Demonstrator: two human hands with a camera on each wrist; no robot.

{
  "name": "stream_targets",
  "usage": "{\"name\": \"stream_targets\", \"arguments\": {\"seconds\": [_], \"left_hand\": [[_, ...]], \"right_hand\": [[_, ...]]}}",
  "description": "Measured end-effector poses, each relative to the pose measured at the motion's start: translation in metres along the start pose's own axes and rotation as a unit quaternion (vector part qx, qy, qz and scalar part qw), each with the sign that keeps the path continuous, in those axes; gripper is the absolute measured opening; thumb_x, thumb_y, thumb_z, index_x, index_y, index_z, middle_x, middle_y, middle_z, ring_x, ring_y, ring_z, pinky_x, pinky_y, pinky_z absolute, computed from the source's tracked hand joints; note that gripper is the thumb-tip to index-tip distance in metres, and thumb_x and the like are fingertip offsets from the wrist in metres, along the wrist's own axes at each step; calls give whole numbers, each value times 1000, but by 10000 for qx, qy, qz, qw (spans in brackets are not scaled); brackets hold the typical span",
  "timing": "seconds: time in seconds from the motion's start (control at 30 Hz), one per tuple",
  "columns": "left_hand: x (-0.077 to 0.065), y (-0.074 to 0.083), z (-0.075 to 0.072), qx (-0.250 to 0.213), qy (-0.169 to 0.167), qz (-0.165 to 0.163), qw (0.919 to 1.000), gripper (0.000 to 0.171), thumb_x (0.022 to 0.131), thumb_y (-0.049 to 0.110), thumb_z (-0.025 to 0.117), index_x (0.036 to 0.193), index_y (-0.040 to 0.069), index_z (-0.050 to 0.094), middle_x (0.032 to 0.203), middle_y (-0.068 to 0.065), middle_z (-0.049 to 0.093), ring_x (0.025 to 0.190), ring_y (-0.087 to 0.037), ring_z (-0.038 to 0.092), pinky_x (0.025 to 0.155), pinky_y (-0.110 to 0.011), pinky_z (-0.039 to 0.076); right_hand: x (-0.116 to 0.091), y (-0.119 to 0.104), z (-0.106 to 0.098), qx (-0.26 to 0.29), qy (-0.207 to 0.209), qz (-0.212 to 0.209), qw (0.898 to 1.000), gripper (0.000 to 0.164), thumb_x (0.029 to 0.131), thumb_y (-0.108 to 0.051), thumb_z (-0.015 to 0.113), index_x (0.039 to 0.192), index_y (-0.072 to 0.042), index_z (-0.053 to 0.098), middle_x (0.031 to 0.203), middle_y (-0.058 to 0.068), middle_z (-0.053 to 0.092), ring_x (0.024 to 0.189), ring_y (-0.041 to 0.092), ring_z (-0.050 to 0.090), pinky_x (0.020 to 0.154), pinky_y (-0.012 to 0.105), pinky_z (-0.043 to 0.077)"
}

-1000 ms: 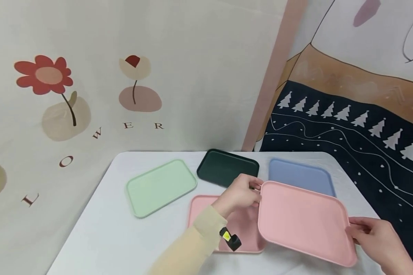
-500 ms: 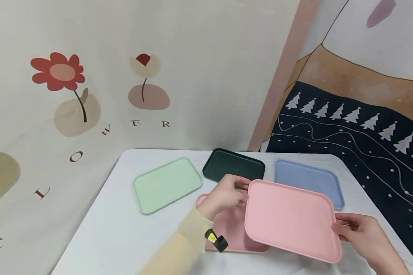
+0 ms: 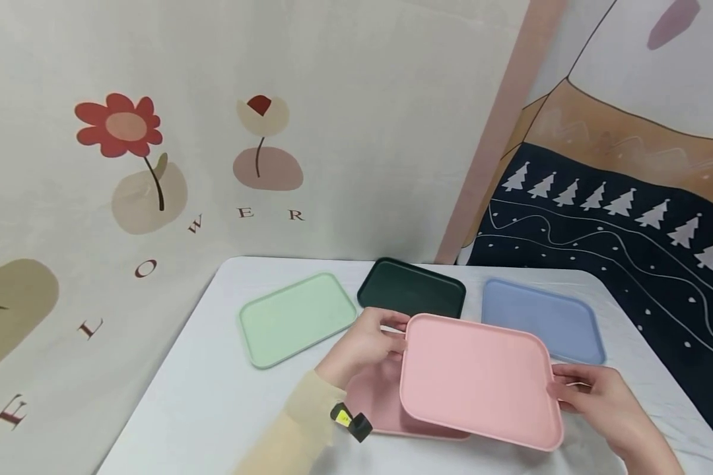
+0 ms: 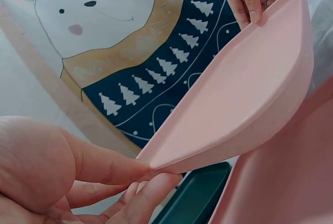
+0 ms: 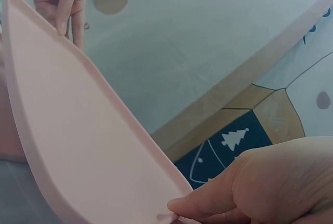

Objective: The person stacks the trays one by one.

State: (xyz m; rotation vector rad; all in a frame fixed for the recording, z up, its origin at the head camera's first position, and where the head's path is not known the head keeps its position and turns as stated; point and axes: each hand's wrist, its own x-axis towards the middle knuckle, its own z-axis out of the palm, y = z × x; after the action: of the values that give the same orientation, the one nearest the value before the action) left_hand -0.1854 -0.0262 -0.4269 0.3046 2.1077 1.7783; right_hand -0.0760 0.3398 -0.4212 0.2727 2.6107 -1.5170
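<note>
A pink rectangular tray (image 3: 481, 379) is held up off the table, tilted down toward its right end. My left hand (image 3: 365, 346) pinches its left short edge, thumb on the rim and fingers beneath, as the left wrist view shows. At the opposite short edge my right hand (image 3: 594, 399) pinches the rim between thumb and fingers. Below and to the left lies a second pink tray (image 3: 380, 402) on the table, partly hidden by the raised tray and my left hand.
On the white table (image 3: 196, 396) lie a light green tray (image 3: 297, 320) at the left, a dark green tray (image 3: 412, 290) at the back middle and a blue tray (image 3: 543, 320) at the back right. A printed cloth (image 3: 362, 132) hangs behind the table.
Both hands have carried the raised pink tray leftward, so it covers more of the lower pink tray and uncovers more of the blue one. The head view has shifted slightly too.
</note>
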Motion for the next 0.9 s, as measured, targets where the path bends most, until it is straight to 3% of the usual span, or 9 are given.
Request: {"name": "stream_targets", "arguments": {"seconds": [0.47,0.67,0.9], "left_hand": [[-22,-7,-29,166,169,131,9996,40,91,-12,71,131,-7,68,117,-16,69,95,-26,73,75,-37,66],[-29,-14,-38,-70,230,91,9997,42,90,-15,67,132,-10,66,119,-18,68,99,-27,71,76,-40,66],[-35,-23,-49,-47,405,68,9991,43,89,-14,66,131,-11,65,118,-19,68,92,-25,71,74,-40,66]], "right_hand": [[7,-9,26,412,-294,-29,9987,43,96,5,70,131,25,56,105,15,70,87,11,70,76,32,65],[16,-12,37,561,-403,-58,9976,44,95,6,70,131,26,55,105,15,68,87,13,69,76,33,66],[21,-12,51,843,-556,-36,9949,43,94,8,70,130,26,55,102,15,68,86,16,70,75,35,66]]}}
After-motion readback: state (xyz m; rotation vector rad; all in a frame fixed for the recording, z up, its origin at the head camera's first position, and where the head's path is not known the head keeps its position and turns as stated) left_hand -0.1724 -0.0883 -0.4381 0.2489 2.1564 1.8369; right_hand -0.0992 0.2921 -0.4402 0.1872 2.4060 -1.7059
